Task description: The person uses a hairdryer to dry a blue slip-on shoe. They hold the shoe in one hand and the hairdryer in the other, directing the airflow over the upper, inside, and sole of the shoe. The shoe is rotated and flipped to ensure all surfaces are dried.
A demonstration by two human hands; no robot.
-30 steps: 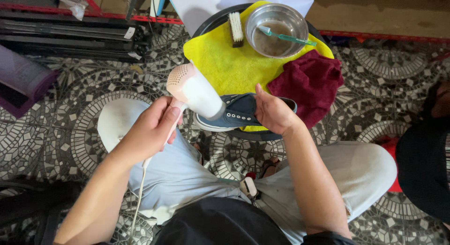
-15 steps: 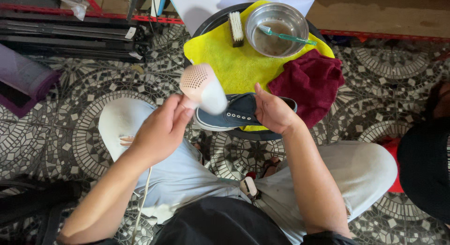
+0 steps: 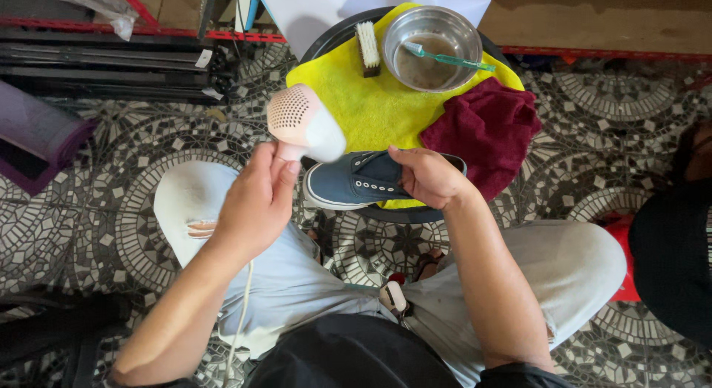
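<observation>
The left hand [image 3: 256,202] is wrapped around the handle of a pale pink plastic hair dryer [image 3: 302,125], nozzle angled down and to the right, toward the toe of a navy canvas lace-up sneaker with a white sole [image 3: 356,182]. The right hand [image 3: 429,176] is clamped over the sneaker's opening, pinning it on its side at the near edge of the round stool. By the look of it, this is the drying stage, air going over the shoe's front. Any pass along the upper would call for a firm hold on the shoe and the nozzle kept close without touching the canvas, with the white cord [image 3: 239,325] that trails down over the lap kept out of the way.

The sneaker lies on a yellow microfibre cloth [image 3: 371,110] spread over the dark round stool [image 3: 404,214]. At the stool's right edge sits a crumpled dark red towel [image 3: 489,128]. At the far edge there's a round steel bowl of murky water [image 3: 432,38] with a green toothbrush [image 3: 449,58] across it, and a small white-bristled scrub brush [image 3: 368,48] just beside it on the left.

Underneath is a black-and-white mosaic tile floor [image 3: 111,232]. A purple rolled mat [image 3: 37,136] lies at the left, and another person's dark clothing [image 3: 671,247] shows at the right.
</observation>
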